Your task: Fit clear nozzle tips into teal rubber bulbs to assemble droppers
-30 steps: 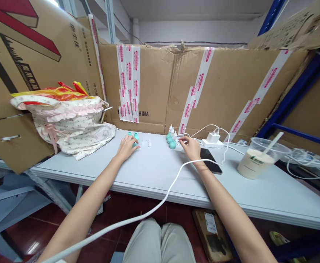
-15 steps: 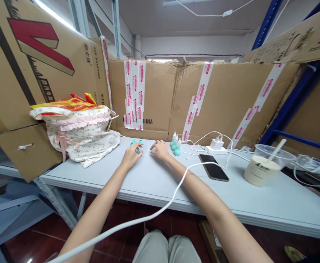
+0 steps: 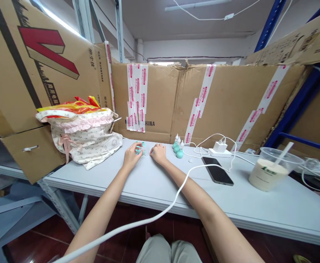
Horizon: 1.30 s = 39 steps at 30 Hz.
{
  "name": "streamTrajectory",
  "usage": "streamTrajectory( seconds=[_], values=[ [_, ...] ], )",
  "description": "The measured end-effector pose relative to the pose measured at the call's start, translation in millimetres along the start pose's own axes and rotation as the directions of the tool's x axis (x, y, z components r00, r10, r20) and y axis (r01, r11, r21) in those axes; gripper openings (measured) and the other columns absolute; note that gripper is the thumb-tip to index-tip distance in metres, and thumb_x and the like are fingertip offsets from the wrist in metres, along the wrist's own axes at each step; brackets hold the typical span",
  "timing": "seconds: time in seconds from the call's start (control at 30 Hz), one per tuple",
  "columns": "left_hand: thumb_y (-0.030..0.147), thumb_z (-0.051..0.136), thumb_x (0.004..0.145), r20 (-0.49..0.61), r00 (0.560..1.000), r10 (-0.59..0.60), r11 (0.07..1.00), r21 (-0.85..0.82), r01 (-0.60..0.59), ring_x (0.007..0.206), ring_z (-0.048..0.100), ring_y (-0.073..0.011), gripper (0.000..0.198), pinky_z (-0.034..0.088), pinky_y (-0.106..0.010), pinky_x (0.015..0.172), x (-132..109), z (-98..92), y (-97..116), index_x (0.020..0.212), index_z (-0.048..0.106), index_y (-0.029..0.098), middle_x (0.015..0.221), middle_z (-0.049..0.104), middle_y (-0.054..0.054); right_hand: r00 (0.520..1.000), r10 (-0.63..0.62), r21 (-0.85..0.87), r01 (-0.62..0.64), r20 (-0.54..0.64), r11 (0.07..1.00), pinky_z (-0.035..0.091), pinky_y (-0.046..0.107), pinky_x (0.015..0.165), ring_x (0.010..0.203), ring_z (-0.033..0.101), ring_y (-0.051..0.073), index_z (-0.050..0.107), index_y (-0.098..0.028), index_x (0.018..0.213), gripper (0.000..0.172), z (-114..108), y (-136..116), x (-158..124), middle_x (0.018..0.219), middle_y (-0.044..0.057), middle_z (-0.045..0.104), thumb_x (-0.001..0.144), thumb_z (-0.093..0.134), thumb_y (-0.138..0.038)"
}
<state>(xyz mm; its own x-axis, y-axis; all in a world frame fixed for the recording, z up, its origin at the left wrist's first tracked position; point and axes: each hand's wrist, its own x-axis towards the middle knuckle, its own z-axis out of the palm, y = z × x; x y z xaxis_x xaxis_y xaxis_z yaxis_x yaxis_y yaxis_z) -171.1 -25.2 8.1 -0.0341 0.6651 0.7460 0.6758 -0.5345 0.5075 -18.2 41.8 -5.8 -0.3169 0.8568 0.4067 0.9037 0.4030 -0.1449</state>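
My left hand (image 3: 132, 155) rests on the table with thumb and fingers curved apart beside a group of small teal pieces (image 3: 139, 149), which it partly hides. A small clear thing (image 3: 146, 150) shows faintly between my two hands; its kind is hard to make out. My right hand (image 3: 158, 153) lies just right of it with fingers curled in, their tips low on the table. What they pinch, if anything, is hidden. Right of that hand stand several small round teal squeeze bottles (image 3: 179, 154) with white pointed tips.
A small white disc (image 3: 190, 160) and a phone (image 3: 217, 171) lie on the right. Behind are a white charger (image 3: 220, 147) and cables. A plastic drink cup (image 3: 266, 175) stands far right, a floral cloth bag (image 3: 85, 140) left. A white cable (image 3: 149, 220) crosses the foreground. Cardboard (image 3: 160, 98) walls the back.
The view has shifted slightly, moving the scene down and right. My right fingers have drawn closer together and curled in more. My left hand stays by the teal pieces.
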Motion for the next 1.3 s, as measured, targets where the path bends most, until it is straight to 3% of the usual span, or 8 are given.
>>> streamTrajectory(
  seconds=[0.2,0.67,0.93,1.1,1.3],
  values=[
    [0.018,0.051,0.074,0.024,1.000,0.007,1.000,-0.012,-0.006,0.077,0.059,-0.0131,0.027,0.047,-0.026,0.070,-0.6,-1.3,-0.8,0.101,0.054,0.020,0.096,0.062,-0.004,0.998,-0.028,-0.045,0.026,-0.053,0.999,0.024,0.036,0.080,0.100,0.038,0.023,0.068,-0.023,0.080,0.012,-2.6,1.5,1.5,0.101,0.008,0.054,0.074,0.061,-0.031],
    [0.018,0.052,0.075,0.006,0.999,0.045,0.998,-0.051,-0.045,0.082,0.058,-0.0145,0.027,0.047,-0.028,0.073,1.2,-1.3,-3.6,0.101,0.054,0.018,0.095,0.061,-0.005,0.996,-0.082,-0.043,0.081,-0.043,0.996,0.024,0.036,0.080,0.099,0.039,0.023,0.070,-0.025,0.077,0.011,-2.1,-1.2,4.1,0.100,0.008,0.055,0.075,0.059,-0.026],
    [0.022,0.052,0.077,-0.007,0.997,0.075,0.995,-0.071,-0.075,0.081,0.057,-0.0139,0.023,0.048,-0.027,0.073,1.9,-2.1,-3.2,0.097,0.063,0.019,0.096,0.059,-0.006,0.985,-0.162,-0.088,0.156,-0.067,0.984,0.025,0.036,0.079,0.099,0.040,0.023,0.068,-0.018,0.077,0.017,-8.8,-7.8,2.1,0.100,0.010,0.058,0.077,0.051,-0.021],
    [0.026,0.052,0.078,-0.008,0.998,0.061,0.991,-0.115,-0.061,0.086,0.057,-0.0155,0.022,0.048,-0.029,0.077,1.8,-2.7,-2.9,0.096,0.063,0.019,0.098,0.060,-0.006,0.987,-0.094,0.047,0.101,-0.127,0.994,0.024,0.035,0.079,0.090,0.048,0.021,0.066,-0.020,0.080,0.018,-26.5,0.4,-7.2,0.089,0.006,0.065,0.080,0.048,-0.025],
    [0.030,0.050,0.079,0.055,0.995,-0.087,0.963,-0.253,0.098,0.084,0.061,-0.0168,0.024,0.047,-0.032,0.079,3.5,6.6,-8.3,0.099,0.057,0.017,0.096,0.063,-0.006,0.961,0.002,0.239,0.067,-0.275,0.969,0.029,0.030,0.079,0.084,0.054,0.016,0.066,-0.023,0.088,0.018,-63.5,39.2,-27.8,0.084,0.001,0.068,0.081,0.050,-0.029]
  ],
)
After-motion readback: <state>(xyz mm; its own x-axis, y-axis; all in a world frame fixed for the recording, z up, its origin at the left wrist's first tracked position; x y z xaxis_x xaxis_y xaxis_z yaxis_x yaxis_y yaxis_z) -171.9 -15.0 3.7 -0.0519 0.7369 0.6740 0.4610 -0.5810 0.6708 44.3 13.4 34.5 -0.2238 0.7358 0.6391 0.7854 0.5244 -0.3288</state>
